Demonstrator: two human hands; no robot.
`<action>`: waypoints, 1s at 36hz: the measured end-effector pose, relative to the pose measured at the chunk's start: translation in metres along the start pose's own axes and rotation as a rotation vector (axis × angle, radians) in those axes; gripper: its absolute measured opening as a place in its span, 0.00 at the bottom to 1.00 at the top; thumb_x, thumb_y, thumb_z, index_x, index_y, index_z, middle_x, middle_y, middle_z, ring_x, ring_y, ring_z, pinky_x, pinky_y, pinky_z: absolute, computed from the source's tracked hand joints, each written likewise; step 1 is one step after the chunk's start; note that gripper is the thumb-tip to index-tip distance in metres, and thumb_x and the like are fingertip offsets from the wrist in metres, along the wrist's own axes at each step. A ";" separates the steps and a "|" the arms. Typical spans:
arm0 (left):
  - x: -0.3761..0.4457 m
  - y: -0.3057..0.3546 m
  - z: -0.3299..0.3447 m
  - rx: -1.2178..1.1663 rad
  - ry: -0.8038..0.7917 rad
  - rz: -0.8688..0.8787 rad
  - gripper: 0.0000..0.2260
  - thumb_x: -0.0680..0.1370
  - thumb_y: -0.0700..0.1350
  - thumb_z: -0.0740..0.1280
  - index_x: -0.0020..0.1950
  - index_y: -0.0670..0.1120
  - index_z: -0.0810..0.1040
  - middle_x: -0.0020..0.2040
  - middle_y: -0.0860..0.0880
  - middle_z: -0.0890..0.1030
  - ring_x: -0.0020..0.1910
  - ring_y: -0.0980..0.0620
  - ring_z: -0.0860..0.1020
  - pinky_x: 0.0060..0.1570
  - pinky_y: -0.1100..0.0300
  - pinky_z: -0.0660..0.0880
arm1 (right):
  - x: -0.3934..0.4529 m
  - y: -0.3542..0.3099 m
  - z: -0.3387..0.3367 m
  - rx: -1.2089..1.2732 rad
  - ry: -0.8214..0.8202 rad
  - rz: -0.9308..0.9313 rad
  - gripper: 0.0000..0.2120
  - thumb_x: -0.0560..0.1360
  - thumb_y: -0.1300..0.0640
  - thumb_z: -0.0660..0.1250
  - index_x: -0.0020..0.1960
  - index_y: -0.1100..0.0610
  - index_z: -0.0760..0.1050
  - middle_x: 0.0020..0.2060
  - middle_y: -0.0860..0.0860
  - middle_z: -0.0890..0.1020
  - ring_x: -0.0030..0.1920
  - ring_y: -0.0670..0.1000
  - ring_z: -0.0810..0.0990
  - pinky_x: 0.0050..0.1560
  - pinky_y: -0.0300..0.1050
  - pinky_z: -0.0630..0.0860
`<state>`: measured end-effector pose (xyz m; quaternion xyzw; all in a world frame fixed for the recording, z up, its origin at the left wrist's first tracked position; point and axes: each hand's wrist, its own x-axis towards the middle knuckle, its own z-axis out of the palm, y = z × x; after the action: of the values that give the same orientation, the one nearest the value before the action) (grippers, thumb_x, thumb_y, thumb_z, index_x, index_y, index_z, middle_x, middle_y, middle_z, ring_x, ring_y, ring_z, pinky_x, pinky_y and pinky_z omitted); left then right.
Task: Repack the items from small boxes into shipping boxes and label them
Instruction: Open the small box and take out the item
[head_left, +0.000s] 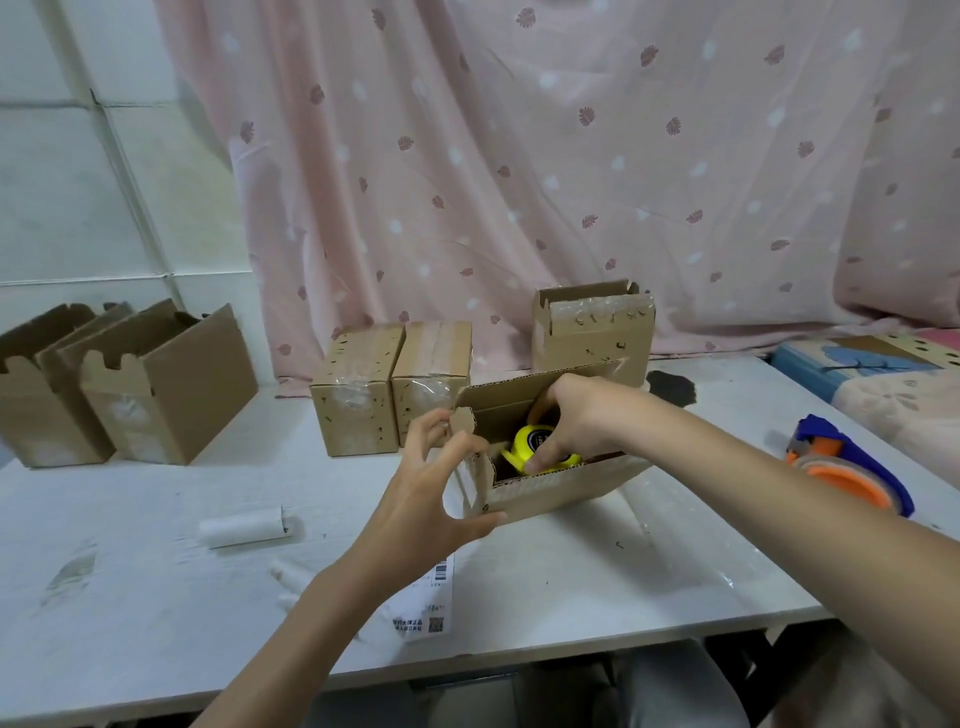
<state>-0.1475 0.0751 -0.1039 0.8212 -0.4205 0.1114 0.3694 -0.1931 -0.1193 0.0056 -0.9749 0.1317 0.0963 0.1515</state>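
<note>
I see my right hand (576, 421) gripping the yellow tape measure (535, 447) inside the box (561, 488); my left hand (441, 483) holds its flap. White table (156, 597) below, pink curtain (519, 156) behind, perhaps a label (426, 613) nearer me.

Shipping label (428, 597) on table: barcode, QR code; print too small to read.

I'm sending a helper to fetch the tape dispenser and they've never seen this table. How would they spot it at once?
Start at the white table and go to its right edge, beside the patterned bedding. The tape dispenser lies there, right of the open box the hands are working in. It is the only blue and orange thing among brown cardboard boxes.
</note>
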 end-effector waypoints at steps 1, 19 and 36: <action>0.000 0.000 0.000 0.000 0.007 0.004 0.28 0.67 0.53 0.81 0.57 0.65 0.67 0.74 0.57 0.56 0.70 0.59 0.61 0.60 0.77 0.57 | 0.002 0.000 0.001 -0.011 -0.009 0.003 0.33 0.66 0.40 0.79 0.67 0.51 0.77 0.57 0.52 0.82 0.54 0.54 0.80 0.51 0.45 0.79; 0.003 -0.002 0.001 -0.006 -0.010 0.053 0.27 0.66 0.54 0.81 0.56 0.64 0.68 0.75 0.53 0.58 0.74 0.51 0.65 0.66 0.69 0.61 | 0.025 0.001 0.019 -0.142 -0.188 0.060 0.21 0.79 0.49 0.68 0.69 0.56 0.75 0.47 0.52 0.79 0.41 0.54 0.75 0.30 0.40 0.69; 0.014 -0.010 -0.009 -0.144 -0.095 -0.071 0.28 0.65 0.58 0.80 0.56 0.74 0.67 0.68 0.61 0.66 0.66 0.61 0.70 0.68 0.60 0.72 | -0.019 0.024 -0.038 -0.096 0.117 -0.061 0.16 0.83 0.54 0.62 0.69 0.51 0.77 0.58 0.49 0.81 0.58 0.53 0.79 0.56 0.43 0.75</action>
<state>-0.1296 0.0763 -0.0962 0.8111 -0.4152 0.0288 0.4110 -0.2119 -0.1489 0.0390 -0.9885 0.1060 0.0407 0.0995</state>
